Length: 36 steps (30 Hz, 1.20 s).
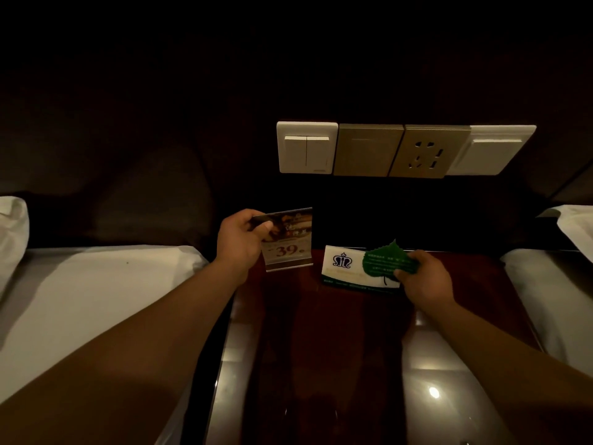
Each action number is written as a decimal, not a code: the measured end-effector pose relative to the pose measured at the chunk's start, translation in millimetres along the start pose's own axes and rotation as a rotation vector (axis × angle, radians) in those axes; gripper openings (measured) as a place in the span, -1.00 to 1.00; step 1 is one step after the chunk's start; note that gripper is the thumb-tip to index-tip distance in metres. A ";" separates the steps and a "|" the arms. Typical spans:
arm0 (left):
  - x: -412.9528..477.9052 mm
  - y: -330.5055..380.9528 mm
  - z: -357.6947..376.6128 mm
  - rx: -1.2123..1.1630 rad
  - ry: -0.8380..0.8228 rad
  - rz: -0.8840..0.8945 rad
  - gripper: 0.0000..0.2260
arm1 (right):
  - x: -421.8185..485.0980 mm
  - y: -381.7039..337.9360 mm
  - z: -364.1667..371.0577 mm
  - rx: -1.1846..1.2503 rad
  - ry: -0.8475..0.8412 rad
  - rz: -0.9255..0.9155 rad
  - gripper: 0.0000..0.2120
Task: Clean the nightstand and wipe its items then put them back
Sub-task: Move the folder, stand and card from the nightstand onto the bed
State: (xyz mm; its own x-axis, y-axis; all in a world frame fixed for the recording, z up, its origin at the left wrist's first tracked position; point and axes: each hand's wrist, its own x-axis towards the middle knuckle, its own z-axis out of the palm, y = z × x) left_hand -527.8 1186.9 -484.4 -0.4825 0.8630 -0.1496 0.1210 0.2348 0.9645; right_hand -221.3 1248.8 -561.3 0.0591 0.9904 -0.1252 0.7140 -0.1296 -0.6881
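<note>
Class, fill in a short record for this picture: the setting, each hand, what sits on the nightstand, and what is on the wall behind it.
setting: dim room, dark glossy nightstand between two white beds
left hand: grips the sign stand, marked 39, by its upper left edge
right hand: pinches the green leaf card
on nightstand: white card with a blue crest, partly behind the leaf card
wall: wall switches and a socket
unclear: whether the sign stand is lifted
</note>
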 end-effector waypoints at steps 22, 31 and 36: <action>-70.1 23.1 -58.9 -0.103 0.164 -0.053 -0.81 | -42.5 -22.6 -23.8 0.285 -0.110 -0.097 -0.83; -144.8 43.3 -95.0 -0.053 0.252 0.008 -0.81 | -98.4 -56.0 -44.8 0.214 -0.205 -0.260 -0.84; -207.8 53.6 -125.6 -0.061 0.337 0.024 -0.83 | -137.9 -81.1 -58.2 0.165 -0.252 -0.403 -0.86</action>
State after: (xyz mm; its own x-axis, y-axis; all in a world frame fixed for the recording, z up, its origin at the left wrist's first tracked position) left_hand -530.0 963.9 -374.2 -0.7409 0.6693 -0.0557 0.0890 0.1800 0.9796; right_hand -246.8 1125.5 -446.6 -0.3837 0.9233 0.0186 0.5245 0.2344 -0.8185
